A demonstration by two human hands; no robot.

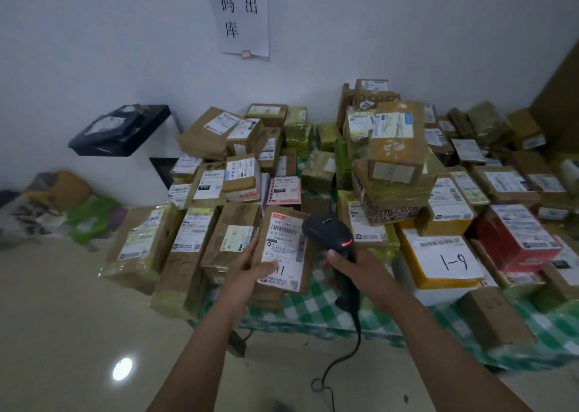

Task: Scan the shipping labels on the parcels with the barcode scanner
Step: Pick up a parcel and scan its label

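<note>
Crowding table: stacked parcels; left hand fingers hold labelled parcel, right hand fingers grip scanner.

1. Parcel pick-up/dispatch pt, indoors: dozens of taped cardboard parcels, each w/ printed shipping label, piled on a green-check cloth.
2. Paper wall sign in large Chinese chars, incl. 码, 出, 库; top cut off.
3. Corded barcode scanner, red light on, just beside one labelled parcel.
4. More bagged pkgs heaped on glossy floor by white wall.
</note>
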